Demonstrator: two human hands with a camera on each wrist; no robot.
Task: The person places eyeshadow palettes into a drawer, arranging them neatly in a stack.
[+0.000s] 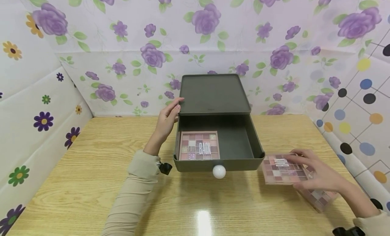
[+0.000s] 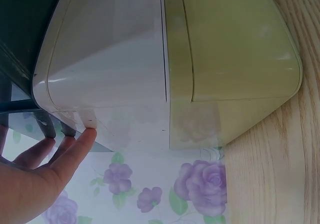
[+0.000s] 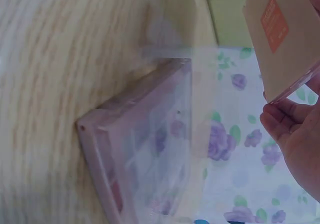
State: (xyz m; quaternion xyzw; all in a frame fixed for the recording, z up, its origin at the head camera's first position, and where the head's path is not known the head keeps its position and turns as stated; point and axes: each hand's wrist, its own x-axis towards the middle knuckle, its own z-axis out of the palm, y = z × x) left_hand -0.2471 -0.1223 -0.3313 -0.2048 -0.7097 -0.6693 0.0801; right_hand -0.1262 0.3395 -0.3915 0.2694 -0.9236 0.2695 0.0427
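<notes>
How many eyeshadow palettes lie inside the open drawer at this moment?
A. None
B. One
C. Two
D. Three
B. Only one eyeshadow palette lies in the open drawer, in its left part; the right hand holds another palette outside on the table, above a third one, while the left hand touches the box top.

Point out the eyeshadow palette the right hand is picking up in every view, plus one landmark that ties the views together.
Head: the held palette sits lower right, under the right hand, atop another palette.
Left wrist: not in it; only the drawer box and left hand.
Right wrist: upper right, its cardboard back showing.
Shared landmark: the wooden table.
</notes>
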